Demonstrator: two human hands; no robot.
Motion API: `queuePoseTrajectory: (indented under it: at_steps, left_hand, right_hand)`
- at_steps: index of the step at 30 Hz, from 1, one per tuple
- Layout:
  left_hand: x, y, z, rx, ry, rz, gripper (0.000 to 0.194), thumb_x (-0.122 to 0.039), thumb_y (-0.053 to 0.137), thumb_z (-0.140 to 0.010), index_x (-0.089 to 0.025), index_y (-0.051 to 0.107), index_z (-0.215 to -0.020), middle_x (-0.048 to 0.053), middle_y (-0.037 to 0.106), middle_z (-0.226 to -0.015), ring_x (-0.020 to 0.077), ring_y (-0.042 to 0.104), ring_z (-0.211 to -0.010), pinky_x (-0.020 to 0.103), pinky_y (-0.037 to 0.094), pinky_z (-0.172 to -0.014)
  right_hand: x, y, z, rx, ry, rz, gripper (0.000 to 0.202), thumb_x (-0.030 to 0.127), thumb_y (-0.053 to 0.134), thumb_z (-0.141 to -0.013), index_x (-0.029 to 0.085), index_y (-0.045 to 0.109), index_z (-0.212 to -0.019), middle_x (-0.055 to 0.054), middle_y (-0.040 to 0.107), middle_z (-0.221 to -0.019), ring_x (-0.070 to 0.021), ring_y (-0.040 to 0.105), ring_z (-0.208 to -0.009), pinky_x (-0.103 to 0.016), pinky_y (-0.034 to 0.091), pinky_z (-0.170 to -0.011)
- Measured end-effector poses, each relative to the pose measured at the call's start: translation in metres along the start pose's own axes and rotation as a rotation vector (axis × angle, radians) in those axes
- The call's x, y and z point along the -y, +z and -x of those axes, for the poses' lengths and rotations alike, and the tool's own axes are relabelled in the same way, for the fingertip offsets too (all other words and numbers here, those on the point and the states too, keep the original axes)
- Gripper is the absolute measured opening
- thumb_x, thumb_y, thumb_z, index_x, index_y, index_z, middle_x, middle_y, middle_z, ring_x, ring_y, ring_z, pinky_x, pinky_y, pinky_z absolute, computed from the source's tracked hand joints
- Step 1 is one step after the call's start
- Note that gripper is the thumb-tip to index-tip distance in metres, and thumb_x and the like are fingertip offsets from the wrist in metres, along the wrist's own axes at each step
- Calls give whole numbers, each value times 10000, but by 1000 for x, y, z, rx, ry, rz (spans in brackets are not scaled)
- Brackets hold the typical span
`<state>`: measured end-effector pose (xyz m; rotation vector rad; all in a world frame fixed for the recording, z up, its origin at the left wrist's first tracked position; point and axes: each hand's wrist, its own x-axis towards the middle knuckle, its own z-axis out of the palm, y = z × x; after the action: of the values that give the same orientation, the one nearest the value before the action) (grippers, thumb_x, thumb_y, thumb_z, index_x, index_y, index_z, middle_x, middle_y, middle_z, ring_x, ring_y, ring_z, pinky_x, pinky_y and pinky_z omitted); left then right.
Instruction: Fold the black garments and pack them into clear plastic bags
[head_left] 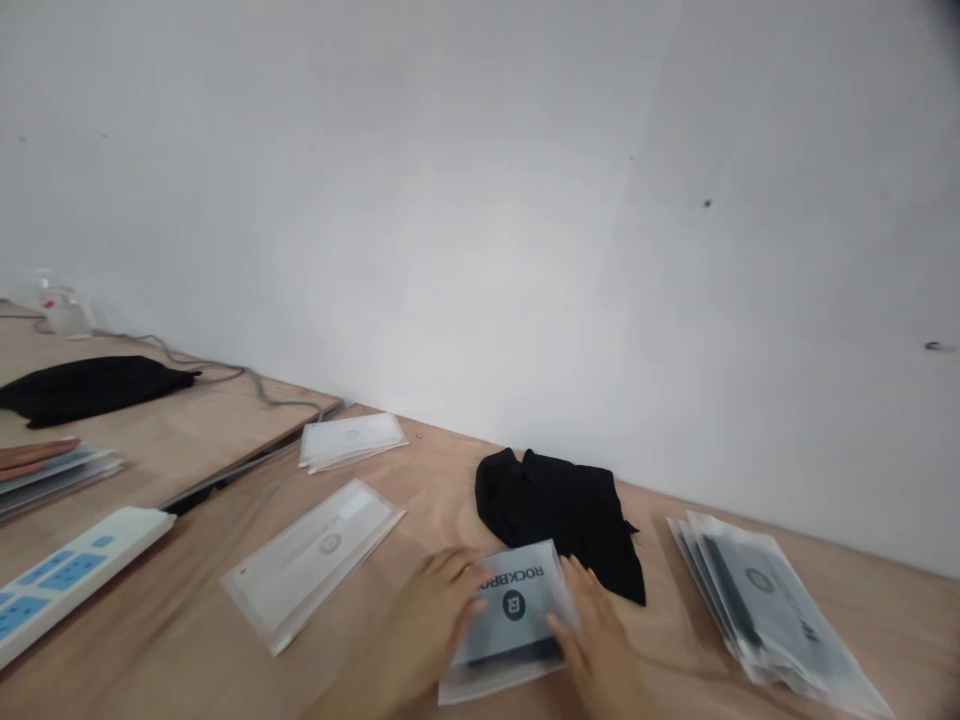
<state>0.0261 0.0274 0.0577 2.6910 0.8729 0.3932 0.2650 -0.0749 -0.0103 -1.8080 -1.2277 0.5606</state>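
In the head view, a frosted plastic bag lies on the wooden table in front of me, with a dark folded item inside. Its printed lettering, partly covered, appears upside down above a round logo. My left hand grips the bag's left side, its thumb over the edge. On the opposite side, my right hand has its thumb on the bag's face and its fingers along the edge. Both hands are slightly blurred. Just beyond the bag lies a crumpled black cloth.
A stack of filled bags sits at right. Flat frosted bags and another small pile lie left. Farther left are a power strip, another person's hand on bags, black fabric, a cable and a clear bottle.
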Motion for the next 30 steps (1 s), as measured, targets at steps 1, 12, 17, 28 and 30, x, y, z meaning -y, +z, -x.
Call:
queuePoseTrajectory:
  at_steps: [1, 12, 17, 28, 30]
  left_hand:
    - [-5, 7, -5, 6, 18, 9, 416, -348, 457, -934, -281, 448, -1345, 66, 437, -1415, 284, 376, -1294, 485, 302, -1038]
    - [-6, 50, -8, 207, -27, 22, 809, -668, 423, -849, -263, 117, -1480, 90, 122, -1544, 330, 56, -1411, 638, 38, -1082]
    - [1, 54, -8, 143, 16, 61, 715, -594, 453, -878, -323, 157, -1470, 53, 193, -1531, 317, 155, -1399, 609, 114, -1098]
    - [34, 95, -13, -223, -84, 118, 562, -408, 464, -905, -335, 298, -1437, 7, 366, -1469, 276, 396, -1306, 475, 373, -1051]
    - [32, 94, -15, -195, -75, 109, 530, -388, 469, -900, -332, 353, -1414, 13, 395, -1452, 278, 417, -1291, 489, 374, -1046]
  right_hand:
    - [8, 10, -3, 70, -55, 157, 604, 476, 547, -784, 287, 450, -1349, -2, 354, -1481, -297, 211, -1395, -533, 147, -1125]
    - [8, 39, -5, 249, -75, 528, 656, 570, 425, -829, 276, 336, -1409, -11, 225, -1516, -351, 138, -1402, -666, 74, -1071]
    - [4, 27, -15, 8, 73, -237, 758, 665, 569, -694, 158, 548, -1256, -159, 509, -1355, -343, 425, -1270, -511, 331, -1030]
    - [-49, -142, -20, -631, 233, -658, 503, 532, 754, -546, 216, 588, -900, 29, 688, -756, -154, 645, -654, -239, 521, -556]
    - [-70, -166, -22, -795, 250, -667, 493, 509, 749, -523, 229, 560, -882, 45, 666, -752, -143, 635, -634, -241, 528, -549]
